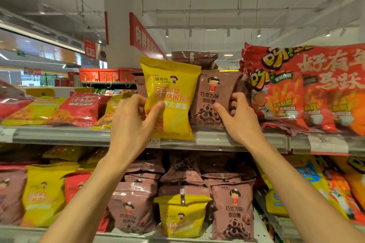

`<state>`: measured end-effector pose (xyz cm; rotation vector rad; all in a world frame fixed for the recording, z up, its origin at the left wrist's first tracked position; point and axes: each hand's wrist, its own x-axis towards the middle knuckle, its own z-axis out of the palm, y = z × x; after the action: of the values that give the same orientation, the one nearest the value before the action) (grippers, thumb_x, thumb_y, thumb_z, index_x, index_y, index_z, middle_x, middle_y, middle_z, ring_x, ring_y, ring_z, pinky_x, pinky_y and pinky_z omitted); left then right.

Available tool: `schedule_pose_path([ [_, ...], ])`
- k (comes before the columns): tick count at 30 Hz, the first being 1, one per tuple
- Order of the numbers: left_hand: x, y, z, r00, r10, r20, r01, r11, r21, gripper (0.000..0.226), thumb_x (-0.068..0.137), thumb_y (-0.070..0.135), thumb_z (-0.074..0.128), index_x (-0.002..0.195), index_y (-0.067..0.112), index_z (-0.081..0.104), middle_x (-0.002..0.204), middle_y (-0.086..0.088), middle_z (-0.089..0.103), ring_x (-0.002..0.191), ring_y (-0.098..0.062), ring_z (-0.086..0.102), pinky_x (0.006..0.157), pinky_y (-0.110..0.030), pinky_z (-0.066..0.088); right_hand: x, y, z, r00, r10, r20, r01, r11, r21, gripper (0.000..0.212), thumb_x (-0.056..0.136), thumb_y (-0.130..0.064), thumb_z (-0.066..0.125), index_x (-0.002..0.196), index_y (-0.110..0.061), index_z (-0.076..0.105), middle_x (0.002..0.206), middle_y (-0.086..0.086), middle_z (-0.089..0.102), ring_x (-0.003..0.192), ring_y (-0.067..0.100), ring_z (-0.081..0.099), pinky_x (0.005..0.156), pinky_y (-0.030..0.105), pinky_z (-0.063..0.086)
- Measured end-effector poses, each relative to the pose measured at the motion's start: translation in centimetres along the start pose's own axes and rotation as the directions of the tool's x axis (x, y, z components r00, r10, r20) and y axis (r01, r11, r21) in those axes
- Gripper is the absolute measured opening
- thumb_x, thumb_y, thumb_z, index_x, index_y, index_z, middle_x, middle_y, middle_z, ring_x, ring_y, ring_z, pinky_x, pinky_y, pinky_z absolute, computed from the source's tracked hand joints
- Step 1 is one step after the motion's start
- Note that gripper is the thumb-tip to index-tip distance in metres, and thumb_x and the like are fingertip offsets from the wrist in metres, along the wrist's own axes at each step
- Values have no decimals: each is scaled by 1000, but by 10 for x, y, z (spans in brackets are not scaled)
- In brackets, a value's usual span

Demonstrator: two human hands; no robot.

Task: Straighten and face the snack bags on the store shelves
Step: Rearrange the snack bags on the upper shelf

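Note:
A yellow snack bag stands upright at the front of the top shelf, its bottom hanging over the shelf edge. My left hand pinches its lower left side, thumb on the front. Right beside it stands a brown chocolate-ring bag. My right hand grips that bag's right edge, thumb on the front and fingers curled behind. Another brown bag lies on top behind them.
Large red snack packs crowd the top shelf on the right. Red and yellow bags lie flat on the left. The lower shelf holds brown bags, a yellow bag and others. A price tag hangs on the shelf rail.

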<state>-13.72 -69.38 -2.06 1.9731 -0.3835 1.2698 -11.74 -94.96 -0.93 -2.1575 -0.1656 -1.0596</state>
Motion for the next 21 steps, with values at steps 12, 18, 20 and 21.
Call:
schedule_pose_path([
  [12,-20,10,6,968,-166,188,218,927,-305,26,98,50,55,109,29,43,79,-5,73,69,-16,73,73,-52,62,-10,5,-18,995,27,93,-35,995,92,54,96,-44,63,144,-25,45,134,-4,61,99,3,60,91,30,51],
  [18,-42,7,2,952,-273,136,304,882,-360,38,99,44,59,130,29,44,84,-3,71,69,-8,71,60,-22,57,-35,16,-29,997,38,-62,-19,957,290,34,96,-34,65,129,-26,60,124,-9,63,103,-3,62,88,18,53],
  [20,-53,3,-2,951,-286,118,309,895,-323,43,98,46,59,135,27,49,89,-2,73,73,-9,72,68,-30,61,-49,17,-33,996,58,-70,-30,937,347,25,97,-33,65,121,-26,64,114,-10,66,94,-5,63,77,9,50],
  [21,-59,1,-4,951,-291,108,311,898,-312,42,99,47,59,134,25,53,89,-1,73,75,-11,72,69,-33,61,-57,19,-33,997,67,-43,-45,921,387,21,96,-32,66,116,-26,65,109,-8,68,92,-2,65,78,12,51],
])
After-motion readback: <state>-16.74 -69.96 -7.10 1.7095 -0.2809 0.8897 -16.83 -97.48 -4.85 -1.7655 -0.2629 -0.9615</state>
